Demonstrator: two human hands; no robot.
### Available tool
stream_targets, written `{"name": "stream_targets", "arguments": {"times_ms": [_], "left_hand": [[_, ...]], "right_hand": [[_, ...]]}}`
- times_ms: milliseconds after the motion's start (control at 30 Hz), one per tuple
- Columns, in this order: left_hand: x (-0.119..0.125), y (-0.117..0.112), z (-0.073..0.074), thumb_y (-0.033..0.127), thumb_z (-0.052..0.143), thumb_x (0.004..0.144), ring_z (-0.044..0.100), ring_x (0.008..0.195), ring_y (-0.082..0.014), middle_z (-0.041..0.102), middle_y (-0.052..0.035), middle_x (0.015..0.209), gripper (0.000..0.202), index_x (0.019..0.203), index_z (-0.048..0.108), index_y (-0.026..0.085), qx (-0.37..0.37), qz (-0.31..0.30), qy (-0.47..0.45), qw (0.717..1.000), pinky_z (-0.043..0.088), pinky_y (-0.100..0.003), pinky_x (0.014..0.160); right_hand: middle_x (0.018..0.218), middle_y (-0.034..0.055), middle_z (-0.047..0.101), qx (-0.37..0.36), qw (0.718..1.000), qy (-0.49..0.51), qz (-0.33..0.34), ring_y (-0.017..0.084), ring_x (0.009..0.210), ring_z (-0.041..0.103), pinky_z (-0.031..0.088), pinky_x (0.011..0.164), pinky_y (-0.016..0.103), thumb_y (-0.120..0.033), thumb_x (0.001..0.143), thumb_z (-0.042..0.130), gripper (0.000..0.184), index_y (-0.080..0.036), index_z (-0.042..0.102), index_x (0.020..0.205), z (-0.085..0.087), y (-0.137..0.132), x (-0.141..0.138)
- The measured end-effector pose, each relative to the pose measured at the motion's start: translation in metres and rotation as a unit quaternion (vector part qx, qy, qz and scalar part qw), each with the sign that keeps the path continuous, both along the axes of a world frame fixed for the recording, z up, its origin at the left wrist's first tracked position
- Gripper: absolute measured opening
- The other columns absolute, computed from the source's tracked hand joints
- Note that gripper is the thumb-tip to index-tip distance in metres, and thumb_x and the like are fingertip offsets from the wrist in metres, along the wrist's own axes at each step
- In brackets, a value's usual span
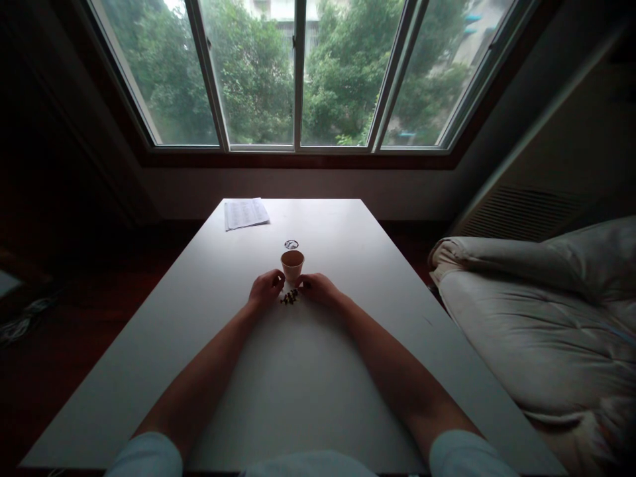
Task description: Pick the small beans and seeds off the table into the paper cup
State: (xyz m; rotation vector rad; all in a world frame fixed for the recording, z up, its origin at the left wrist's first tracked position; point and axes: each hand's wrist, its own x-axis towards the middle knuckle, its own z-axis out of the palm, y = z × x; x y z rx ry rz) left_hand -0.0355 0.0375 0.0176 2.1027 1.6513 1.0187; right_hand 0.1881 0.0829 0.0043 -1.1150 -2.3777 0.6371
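A brown paper cup stands upright on the white table; nothing can be made out inside it. Just left of the cup is my left hand, fingers curled into a pinch close to its side. My right hand is at the lower right of the cup, its fingertips also drawn together. Whether either hand touches the cup, or holds some tiny thing, is too small to tell. Between my hands, in front of the cup, lies a small pile of dark and yellowish bits. Behind the cup sits a round, clear-looking piece with a dark rim.
Printed papers lie at the table's far left corner. To the right stands a padded, greyish sofa or cushioned seat close to the table edge. A wide window is beyond the far end. Cables lie at the left.
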Motion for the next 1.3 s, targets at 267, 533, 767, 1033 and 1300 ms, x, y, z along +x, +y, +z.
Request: {"name": "stream_targets", "arguments": {"times_ms": [267,533,767,1033,1300], "left_hand": [[-0.001,0.002,-0.003,0.026,0.057,0.085,0.05,0.059,-0.0119,0.063,0.0007,0.068,0.013,0.087,0.069,0.022,-0.019,0.008,0.015,1.0,0.032,-0.023,0.058],[-0.001,0.002,-0.005,0.027,0.058,0.084,0.052,0.061,-0.0125,0.065,0.0,0.071,0.012,0.087,0.069,0.023,-0.024,0.007,0.009,1.0,0.032,-0.023,0.058],[-0.002,0.002,-0.006,0.028,0.056,0.085,0.051,0.06,-0.012,0.063,0.0007,0.069,0.013,0.086,0.068,0.022,-0.014,0.011,0.014,1.0,0.031,-0.024,0.058],[-0.001,0.004,-0.007,0.029,0.057,0.085,0.049,0.058,-0.0118,0.062,0.0012,0.066,0.014,0.087,0.069,0.022,-0.017,0.011,0.006,1.0,0.03,-0.023,0.058],[0.0,0.001,-0.005,0.028,0.056,0.085,0.05,0.058,-0.0123,0.063,0.0007,0.066,0.014,0.086,0.069,0.022,-0.018,0.014,0.015,1.0,0.031,-0.024,0.057]], "right_hand": [[0.074,-0.0013,0.066,0.019,0.999,-0.033,-0.002,0.012,0.063,0.053,0.03,0.06,0.023,-0.028,0.082,0.065,0.018,-0.027,0.075,0.098,0.003,-0.003,-0.002],[0.073,-0.0014,0.066,0.02,0.998,-0.055,-0.025,0.013,0.063,0.054,0.029,0.06,0.024,-0.034,0.083,0.066,0.021,-0.031,0.074,0.103,0.006,-0.007,-0.005],[0.077,0.0007,0.068,0.023,0.996,-0.062,-0.053,0.015,0.065,0.055,0.027,0.059,0.026,-0.036,0.085,0.064,0.021,-0.031,0.074,0.102,0.009,-0.011,-0.009],[0.076,0.0001,0.068,0.016,0.996,-0.072,-0.054,0.015,0.065,0.056,0.028,0.06,0.026,-0.039,0.084,0.066,0.021,-0.033,0.074,0.103,0.009,-0.012,-0.01],[0.083,0.0027,0.071,0.035,0.992,-0.093,-0.083,0.018,0.072,0.059,0.029,0.061,0.027,-0.037,0.086,0.062,0.024,-0.032,0.073,0.107,0.004,-0.013,-0.015]]}}
